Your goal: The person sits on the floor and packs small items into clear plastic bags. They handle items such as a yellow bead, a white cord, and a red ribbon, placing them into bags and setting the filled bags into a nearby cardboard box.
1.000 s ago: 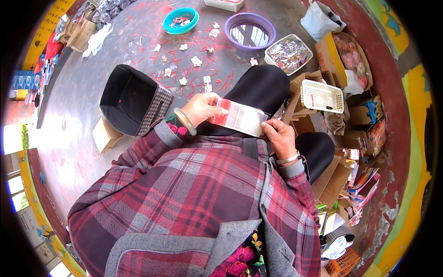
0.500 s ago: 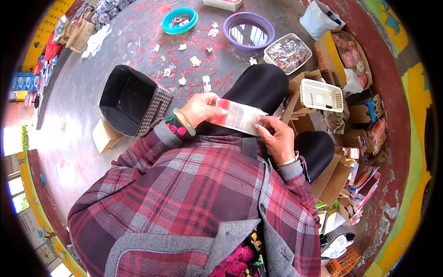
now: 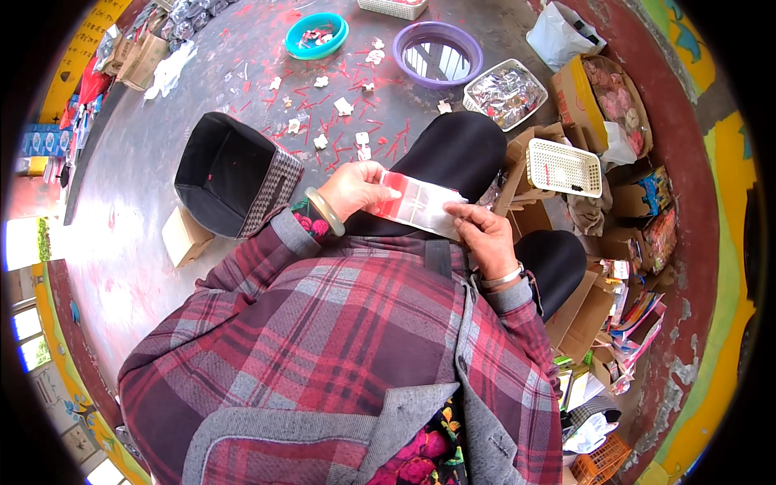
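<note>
A small clear plastic bag with a red end stretches between my two hands above my lap. My left hand pinches the red end between thumb and fingers. At the other end, the thumb and fingers of my right hand are closed on the bag's clear edge. The bag lies nearly flat, tilted down a little toward the right. Whether anything is inside it, I cannot make out. Left of my left hand stands an open black fabric box with a houndstooth outer side.
Ahead on the floor are a teal basin, a purple basin and a white basket of small packets. Red strips and white pieces lie scattered. Cardboard boxes and a cream basket crowd my right side.
My right hand has shifted slightly up and left along the bag's edge. My left hand keeps its grip on the red end, almost unmoved.
</note>
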Action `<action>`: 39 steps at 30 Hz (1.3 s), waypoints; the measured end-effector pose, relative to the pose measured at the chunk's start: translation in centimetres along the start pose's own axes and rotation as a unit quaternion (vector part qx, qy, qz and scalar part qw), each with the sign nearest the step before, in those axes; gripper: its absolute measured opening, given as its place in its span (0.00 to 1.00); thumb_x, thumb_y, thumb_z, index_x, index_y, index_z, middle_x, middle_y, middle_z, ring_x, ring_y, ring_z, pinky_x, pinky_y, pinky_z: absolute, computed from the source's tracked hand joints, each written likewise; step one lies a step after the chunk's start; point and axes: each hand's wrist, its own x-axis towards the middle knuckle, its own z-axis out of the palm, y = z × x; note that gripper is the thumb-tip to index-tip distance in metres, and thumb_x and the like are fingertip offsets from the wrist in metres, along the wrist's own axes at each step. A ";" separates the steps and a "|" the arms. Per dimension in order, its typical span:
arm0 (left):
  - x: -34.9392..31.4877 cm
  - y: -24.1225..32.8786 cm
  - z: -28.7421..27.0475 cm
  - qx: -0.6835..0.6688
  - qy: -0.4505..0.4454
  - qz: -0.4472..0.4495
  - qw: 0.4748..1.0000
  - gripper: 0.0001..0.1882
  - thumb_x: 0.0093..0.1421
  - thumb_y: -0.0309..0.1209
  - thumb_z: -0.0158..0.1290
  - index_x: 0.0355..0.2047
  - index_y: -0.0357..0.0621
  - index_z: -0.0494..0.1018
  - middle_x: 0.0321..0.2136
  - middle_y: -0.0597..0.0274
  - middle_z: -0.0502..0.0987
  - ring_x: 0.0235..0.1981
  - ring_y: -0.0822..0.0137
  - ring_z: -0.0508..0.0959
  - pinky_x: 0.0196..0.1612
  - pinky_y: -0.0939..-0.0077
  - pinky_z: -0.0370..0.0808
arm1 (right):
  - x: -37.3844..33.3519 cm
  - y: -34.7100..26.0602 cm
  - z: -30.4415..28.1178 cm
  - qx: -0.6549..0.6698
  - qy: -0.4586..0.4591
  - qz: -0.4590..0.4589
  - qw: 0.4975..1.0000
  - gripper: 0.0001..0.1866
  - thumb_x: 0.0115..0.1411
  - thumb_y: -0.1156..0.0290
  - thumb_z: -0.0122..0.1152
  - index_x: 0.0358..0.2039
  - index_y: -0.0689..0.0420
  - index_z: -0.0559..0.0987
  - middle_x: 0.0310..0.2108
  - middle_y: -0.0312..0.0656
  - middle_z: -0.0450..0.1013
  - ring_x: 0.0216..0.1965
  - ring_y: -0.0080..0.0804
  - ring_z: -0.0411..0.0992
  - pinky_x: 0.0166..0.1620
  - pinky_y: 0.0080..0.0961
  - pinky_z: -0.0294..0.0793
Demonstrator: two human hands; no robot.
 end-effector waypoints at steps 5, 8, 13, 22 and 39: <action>0.3 -0.5 -0.3 -0.023 -0.005 -0.011 1.000 0.09 0.53 0.27 0.55 0.34 0.40 0.69 0.27 0.68 0.73 0.24 0.79 0.73 0.28 0.86 0.72 | -0.1 -0.4 0.0 -0.015 -0.014 0.007 1.000 0.17 0.51 0.85 0.49 0.40 0.58 0.77 0.20 0.24 0.64 0.19 0.10 0.57 0.24 0.10 0.58; 0.4 -0.6 -0.5 -0.014 -0.009 -0.008 1.000 0.09 0.53 0.27 0.55 0.34 0.41 0.69 0.27 0.68 0.73 0.25 0.79 0.73 0.28 0.86 0.72 | -0.1 -0.5 -0.2 -0.017 -0.027 0.012 0.999 0.19 0.49 0.85 0.48 0.41 0.57 0.77 0.19 0.24 0.63 0.19 0.10 0.57 0.23 0.09 0.56; 0.5 -0.7 -0.5 -0.023 -0.011 -0.010 1.000 0.08 0.53 0.27 0.55 0.33 0.41 0.69 0.27 0.67 0.73 0.25 0.79 0.74 0.27 0.87 0.72 | -0.2 -1.3 -0.5 0.010 -0.041 0.032 0.999 0.21 0.47 0.85 0.46 0.42 0.58 0.76 0.18 0.25 0.62 0.18 0.11 0.57 0.22 0.09 0.55; 0.4 -0.6 -0.7 -0.015 -0.016 -0.004 1.000 0.08 0.53 0.27 0.55 0.33 0.41 0.69 0.27 0.68 0.73 0.25 0.78 0.74 0.28 0.85 0.73 | -0.6 -2.5 -2.3 -0.036 -0.024 0.053 0.998 0.19 0.49 0.80 0.49 0.43 0.59 0.75 0.15 0.26 0.63 0.15 0.11 0.57 0.18 0.11 0.55; -0.3 0.9 -0.2 0.139 0.093 0.133 0.977 0.16 0.53 0.31 0.56 0.41 0.39 0.69 0.30 0.68 0.73 0.30 0.81 0.71 0.28 0.87 0.67 | -2.2 -2.7 -5.7 0.132 0.041 0.014 0.990 0.14 0.52 0.75 0.56 0.40 0.62 0.76 0.23 0.31 0.71 0.19 0.14 0.63 0.20 0.09 0.60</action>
